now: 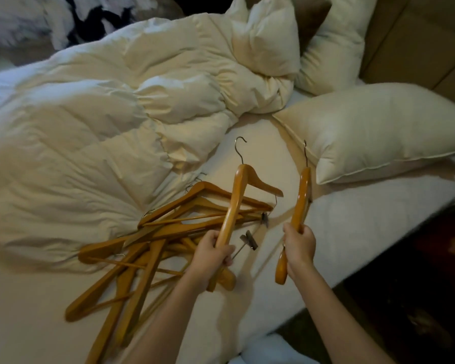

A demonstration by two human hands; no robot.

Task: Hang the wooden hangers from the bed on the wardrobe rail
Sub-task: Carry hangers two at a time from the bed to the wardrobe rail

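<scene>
Gripping one hanger each, left hand [216, 249] and right hand [300, 245] reach forward.

No text, label, brand, number or sign can be read anywhere in this view. The honey-coloured varnished wooden hangers with metal hooks [153, 232] show bare wood with no stamp or print (the two that are held up included). The rumpled cream duvet [103, 122], the plump cream pillow [373, 127] and the white bed sheet [352, 232] carry no visible tags or lettering.
</scene>
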